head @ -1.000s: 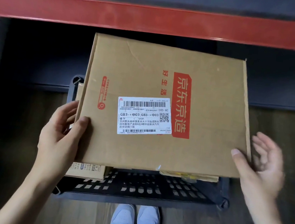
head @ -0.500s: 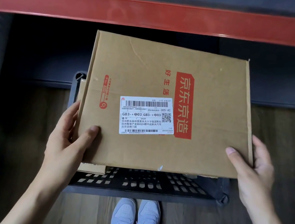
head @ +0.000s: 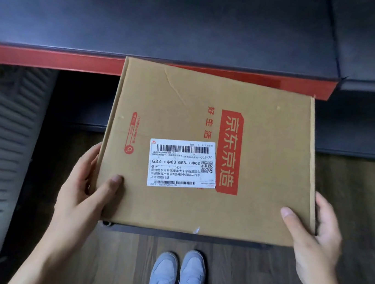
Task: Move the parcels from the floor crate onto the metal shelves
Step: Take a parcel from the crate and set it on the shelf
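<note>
Parcel: a flat brown cardboard box (head: 209, 149), held level in the air between both hands, its printed top facing up.
Markings: a white shipping label (head: 182, 164) with barcodes and a QR code sits near the middle of the top; a red printed band with Chinese characters (head: 230, 152) runs beside it.
Left hand (head: 85, 190): its grip is closed on the box's near left corner, thumb lying on top, fingers wrapped round the left edge.
Right hand (head: 313, 236): its grip is closed on the near right corner, thumb on top, fingers curled round the right edge.
Metal shelf (head: 165, 18): a dark deck with a red front beam (head: 48, 58); the box's far edge overlaps the beam in view, whether touching I cannot tell.
Floor crate (head: 187, 236): only a dark strip of rim shows under the box's near edge.
Floor: dark wood planks (head: 246, 282), with a pair of grey sneakers (head: 176, 280) just below the crate.
</note>
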A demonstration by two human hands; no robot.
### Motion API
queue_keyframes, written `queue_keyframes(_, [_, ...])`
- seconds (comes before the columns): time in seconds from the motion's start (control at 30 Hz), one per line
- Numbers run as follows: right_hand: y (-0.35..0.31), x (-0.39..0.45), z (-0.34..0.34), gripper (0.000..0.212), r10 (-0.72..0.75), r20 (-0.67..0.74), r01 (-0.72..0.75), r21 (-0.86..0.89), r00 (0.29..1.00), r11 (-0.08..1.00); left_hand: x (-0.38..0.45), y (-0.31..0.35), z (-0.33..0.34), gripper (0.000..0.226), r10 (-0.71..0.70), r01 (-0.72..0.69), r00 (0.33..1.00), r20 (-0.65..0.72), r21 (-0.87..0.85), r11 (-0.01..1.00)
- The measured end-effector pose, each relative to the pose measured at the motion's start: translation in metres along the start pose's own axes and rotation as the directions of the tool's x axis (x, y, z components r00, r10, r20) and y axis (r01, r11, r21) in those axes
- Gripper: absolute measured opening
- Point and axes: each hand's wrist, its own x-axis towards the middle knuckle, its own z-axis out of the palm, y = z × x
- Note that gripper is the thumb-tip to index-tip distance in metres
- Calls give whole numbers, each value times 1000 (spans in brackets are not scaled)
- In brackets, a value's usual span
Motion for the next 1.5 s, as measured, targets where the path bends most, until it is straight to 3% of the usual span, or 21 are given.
queue_keyframes(0.4, [-182, -37, -51, 71, -148, -9, 148, 36, 989, 988, -64, 148, -51, 52, 208, -212, 977, -44, -120, 970])
queue_keyframes(0.6, [-284, -66, -88, 64, -268, -20, 269, 80, 963, 960, -104, 235, -80, 55, 333, -348, 936, -111, -169, 922])
queue_keyframes(0.73, [-346, -86, -106, 64, -388, -48, 391, 112, 920, 914, -126, 288, -102, 55, 424, -450, 892, -157, -203, 870])
queue_keyframes(0.9, [-421, -111, -119, 49, -547, -73, 551, 154, 834, 820, -144, 348, -132, 52, 522, -569, 820, -233, -239, 787])
queue_keyframes(1.03, [-473, -123, -123, 52, -633, -120, 643, 210, 765, 736, -150, 389, -154, 61, 593, -659, 751, -291, -258, 707])
queue_keyframes(1.13, [-500, -126, -122, 61, -683, -140, 694, 231, 717, 682, -156, 411, -167, 59, 622, -700, 714, -321, -297, 650])
queue_keyframes(1.3, [-521, -137, -113, 52, -722, -167, 738, 245, 671, 629, -161, 421, -183, 59, 647, -731, 682, -342, -326, 599])
queue_keyframes(1.5, [-525, -140, -105, 55, -732, -166, 745, 260, 661, 614, -161, 422, -191, 51, 656, -742, 670, -348, -352, 570])
